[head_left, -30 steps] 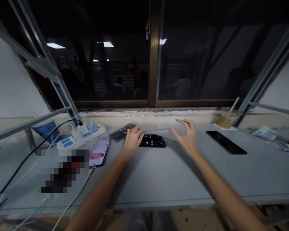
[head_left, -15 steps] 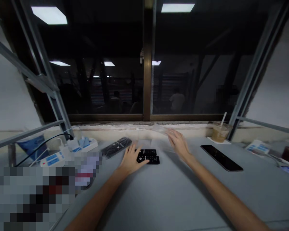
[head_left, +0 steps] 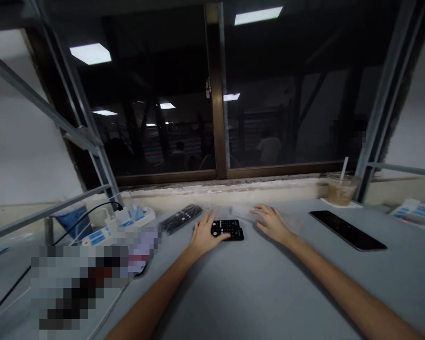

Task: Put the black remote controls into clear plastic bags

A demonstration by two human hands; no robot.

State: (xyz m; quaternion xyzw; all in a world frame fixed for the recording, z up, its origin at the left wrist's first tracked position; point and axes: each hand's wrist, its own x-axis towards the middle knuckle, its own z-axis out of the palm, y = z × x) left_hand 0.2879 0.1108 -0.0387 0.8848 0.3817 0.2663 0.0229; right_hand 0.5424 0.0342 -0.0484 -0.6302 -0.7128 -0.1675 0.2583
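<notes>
Two black remote controls [head_left: 230, 226] lie side by side on the grey table, slightly offset. My left hand [head_left: 204, 236] is over their left ends with its fingers spread, hiding that part of them. Left of it lies another dark remote [head_left: 182, 219], which looks wrapped in clear plastic. To the right of the pair, my right hand [head_left: 274, 225] is open, its fingers apart and slightly bent. Just beyond its fingertips is a pale, thin sheet [head_left: 242, 211], blurred; I cannot tell whether it is paper or plastic.
A black phone [head_left: 347, 230] lies to the right, with a drink cup and straw [head_left: 342, 190] behind it. At left stand a white power strip [head_left: 97, 236] with plugs and cables, and a blue container [head_left: 72, 220]. A window ledge [head_left: 198, 191] bounds the table's back.
My right hand has come down towards the table and nearer to me; the clear film at its fingertips no longer shows there. My left hand stays over the remotes. The camera has tilted.
</notes>
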